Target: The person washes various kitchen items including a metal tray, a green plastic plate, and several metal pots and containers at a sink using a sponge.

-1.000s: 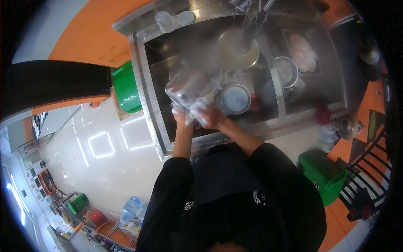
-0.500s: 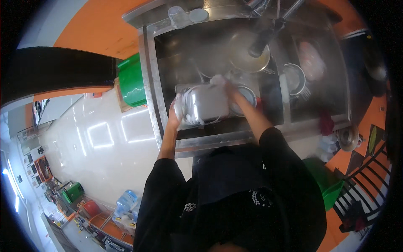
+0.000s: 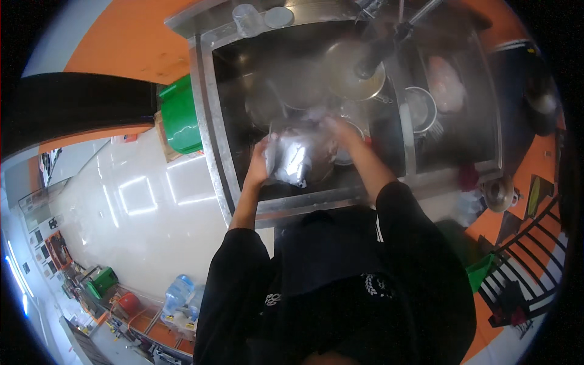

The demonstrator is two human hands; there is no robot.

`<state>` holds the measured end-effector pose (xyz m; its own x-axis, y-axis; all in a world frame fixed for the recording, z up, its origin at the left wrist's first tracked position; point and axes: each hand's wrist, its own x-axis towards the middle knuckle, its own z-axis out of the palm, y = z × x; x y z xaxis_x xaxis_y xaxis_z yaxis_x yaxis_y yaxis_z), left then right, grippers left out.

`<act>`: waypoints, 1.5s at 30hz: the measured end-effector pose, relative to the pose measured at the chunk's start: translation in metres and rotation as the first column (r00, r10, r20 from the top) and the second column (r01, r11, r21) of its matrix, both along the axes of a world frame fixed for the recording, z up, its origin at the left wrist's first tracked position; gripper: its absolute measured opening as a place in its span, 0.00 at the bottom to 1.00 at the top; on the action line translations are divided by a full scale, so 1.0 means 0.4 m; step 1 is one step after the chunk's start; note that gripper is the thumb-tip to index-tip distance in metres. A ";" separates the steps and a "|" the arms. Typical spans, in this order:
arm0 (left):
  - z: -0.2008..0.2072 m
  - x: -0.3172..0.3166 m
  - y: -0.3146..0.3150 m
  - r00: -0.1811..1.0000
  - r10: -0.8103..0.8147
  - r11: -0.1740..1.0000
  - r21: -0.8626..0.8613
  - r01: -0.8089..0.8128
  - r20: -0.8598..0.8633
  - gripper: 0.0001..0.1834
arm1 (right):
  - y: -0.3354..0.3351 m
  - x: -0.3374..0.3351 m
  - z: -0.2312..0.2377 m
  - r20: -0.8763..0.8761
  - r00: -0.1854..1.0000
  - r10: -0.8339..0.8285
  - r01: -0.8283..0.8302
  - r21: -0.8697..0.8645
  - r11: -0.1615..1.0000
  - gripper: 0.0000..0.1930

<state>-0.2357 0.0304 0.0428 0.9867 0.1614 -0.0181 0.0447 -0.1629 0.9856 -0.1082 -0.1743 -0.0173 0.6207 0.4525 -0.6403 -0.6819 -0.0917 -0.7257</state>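
I stand at a steel double sink (image 3: 210, 109). My left hand (image 3: 261, 167) grips the left side of a shiny, blurred metal container (image 3: 298, 158) held over the left basin. My right hand (image 3: 337, 131) holds its far right edge. Both arms wear black sleeves pushed up. A round steel bowl (image 3: 353, 76) lies in the basin beyond the container, under the faucet (image 3: 389, 39). Motion blur hides the container's exact shape.
A small steel pot (image 3: 420, 109) and a pinkish item (image 3: 447, 82) sit in the right basin. A clear cup (image 3: 246, 18) and a lid (image 3: 280, 15) rest on the sink's far rim. A green bin (image 3: 179, 115) stands left of the sink. Green crates (image 3: 480, 271) lie at right.
The metal container has moved from low over the sink's near edge up and farther into the left basin. My right hand shifted from its near side to its far edge.
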 end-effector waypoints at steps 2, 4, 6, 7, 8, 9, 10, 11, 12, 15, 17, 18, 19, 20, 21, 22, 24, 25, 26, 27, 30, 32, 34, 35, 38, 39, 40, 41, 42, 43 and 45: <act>-0.008 0.048 -0.031 0.981 -0.061 0.982 -0.186 0.027 -0.182 0.18 | -0.097 -0.051 -0.132 -0.176 0.972 -0.156 0.198 0.253 0.947 0.22; -0.031 0.079 -0.037 0.925 -0.105 0.946 -0.324 -0.021 -0.364 0.18 | -0.117 -0.091 -0.185 0.135 0.976 -0.172 0.115 0.351 0.929 0.21; -0.050 0.097 -0.046 0.940 -0.023 0.929 -0.354 -0.104 -0.339 0.18 | -0.104 -0.097 -0.193 -0.044 0.954 -0.297 0.291 0.378 0.879 0.19; -0.048 0.097 -0.050 0.939 0.024 0.898 -0.406 -0.171 -0.343 0.17 | -0.100 -0.097 -0.201 -0.217 0.889 -0.404 0.458 0.373 0.807 0.17; -0.046 0.101 -0.048 0.936 0.075 0.860 -0.452 -0.235 -0.343 0.15 | -0.095 -0.096 -0.208 -0.384 0.785 -0.486 0.609 0.337 0.718 0.15; 0.004 0.111 -0.059 0.918 0.133 0.787 -0.524 -0.327 -0.373 0.15 | -0.105 -0.091 -0.226 -0.397 0.780 -0.484 0.613 0.327 0.719 0.15; 0.019 0.110 -0.040 0.925 0.089 0.703 -0.635 -0.320 -0.368 0.15 | -0.124 -0.063 -0.244 -0.060 0.947 -0.315 0.319 0.097 0.943 0.15; 0.023 0.102 -0.011 0.941 0.125 0.887 -0.389 -0.248 -0.315 0.13 | -0.140 -0.036 -0.260 0.203 0.979 0.009 0.040 -0.235 0.971 0.14; 0.026 0.116 -0.009 0.956 0.140 0.979 -0.109 -0.173 -0.259 0.15 | -0.192 -0.040 -0.329 0.173 0.976 0.132 -0.100 -0.182 0.978 0.16; 0.168 0.156 -0.073 0.963 0.122 0.992 0.068 -0.109 -0.240 0.12 | -0.191 -0.098 -0.473 0.176 0.641 0.747 -0.421 -0.733 0.534 0.19; 0.218 0.087 0.001 0.945 0.189 0.980 0.118 -0.162 -0.267 0.15 | 0.001 -0.149 -0.406 0.302 0.457 0.837 -0.555 -0.638 0.534 0.23; 0.231 0.079 -0.003 0.944 0.162 0.986 0.010 -0.166 -0.288 0.20 | 0.029 -0.184 -0.430 0.351 0.373 0.859 -0.481 -0.718 0.503 0.24; 0.199 0.059 0.022 0.947 0.107 0.980 0.190 -0.050 -0.303 0.19 | 0.056 -0.200 -0.463 0.390 0.287 0.875 -0.388 -0.788 0.479 0.25; 0.212 0.073 -0.004 0.937 0.064 0.970 0.242 0.023 -0.344 0.19 | 0.035 -0.206 -0.533 0.386 0.298 0.873 -0.377 -0.793 0.479 0.25; 0.214 0.089 -0.045 0.922 0.001 0.957 0.269 0.112 -0.387 0.19 | -0.033 -0.223 -0.624 0.156 0.790 0.593 -0.405 -0.594 0.695 0.26; 0.201 0.075 -0.046 0.918 -0.012 0.950 0.280 0.134 -0.397 0.18 | -0.035 -0.236 -0.651 -0.029 0.911 0.412 -0.378 -0.460 0.803 0.26; 0.191 0.043 -0.030 0.903 0.012 0.940 0.312 0.135 -0.429 0.16 | -0.004 -0.244 -0.628 0.038 0.817 0.575 -0.487 -0.489 0.724 0.23; 0.183 0.021 -0.014 0.899 0.049 0.937 0.332 0.109 -0.434 0.16 | 0.017 -0.233 -0.593 0.149 0.654 0.741 -0.563 -0.558 0.609 0.22; 0.162 0.012 -0.008 0.918 0.007 0.904 0.395 0.163 -0.397 0.16 | 0.015 -0.222 -0.560 0.239 0.466 0.852 -0.574 -0.651 0.497 0.21; 0.159 0.009 -0.008 0.933 -0.042 0.863 0.458 0.214 -0.357 0.16 | 0.010 -0.198 -0.523 0.159 0.411 0.898 -0.640 -0.651 0.409 0.20; 0.137 0.020 -0.019 0.942 -0.084 0.814 0.523 0.253 -0.324 0.16 | -0.057 -0.138 -0.397 0.039 0.786 0.617 -0.577 -0.312 0.755 0.20; 0.098 0.009 -0.024 0.939 -0.117 0.674 0.669 0.315 -0.323 0.17 | -0.079 -0.086 -0.242 -0.168 0.971 0.172 -0.173 0.009 0.985 0.20; 0.059 0.012 -0.056 0.945 -0.228 0.680 0.657 0.327 -0.235 0.16 | -0.093 -0.044 -0.045 -0.399 0.889 -0.226 0.277 0.076 0.958 0.21; 0.053 0.016 -0.080 0.930 -0.335 0.673 0.653 0.348 -0.151 0.16 | -0.086 -0.040 0.041 -0.386 0.892 -0.234 0.281 0.069 0.957 0.21; 0.077 0.015 -0.133 0.882 -0.430 0.554 0.716 0.425 -0.191 0.15 | -0.062 -0.062 0.115 -0.081 0.930 -0.358 0.353 -0.072 0.933 0.17; 0.072 0.008 -0.137 0.850 -0.467 0.461 0.753 0.469 -0.244 0.16 | -0.059 -0.070 0.117 -0.069 0.931 -0.358 0.354 -0.070 0.933 0.17; 0.069 -0.004 -0.134 0.854 -0.465 0.462 0.758 0.460 -0.234 0.16 | -0.054 -0.078 0.118 0.076 0.969 -0.236 0.247 -0.218 0.944 0.16; 0.066 -0.020 -0.126 0.851 -0.480 0.459 0.766 0.450 -0.212 0.16 | -0.049 -0.086 0.119 0.196 0.977 -0.086 0.156 -0.373 0.914 0.15; 0.055 -0.033 -0.113 0.847 -0.497 0.455 0.774 0.441 -0.190 0.16 | -0.033 -0.095 0.131 0.276 0.955 -0.106 0.227 -0.458 0.859 0.14; 0.042 -0.039 -0.102 0.846 -0.502 0.456 0.776 0.436 -0.181 0.16 | -0.044 -0.097 0.108 0.285 0.952 -0.110 0.236 -0.459 0.856 0.14; 0.025 -0.058 -0.066 0.892 -0.453 0.579 0.765 0.282 0.013 0.15 | -0.045 -0.095 0.066 0.100 0.965 -0.242 0.261 -0.279 0.924 0.16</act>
<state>-0.2588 0.0039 0.0527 0.9318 -0.3409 0.1250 -0.3550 -0.7830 0.5107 -0.1464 -0.1922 0.0089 0.7327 0.0790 -0.6759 -0.6641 -0.1341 -0.7355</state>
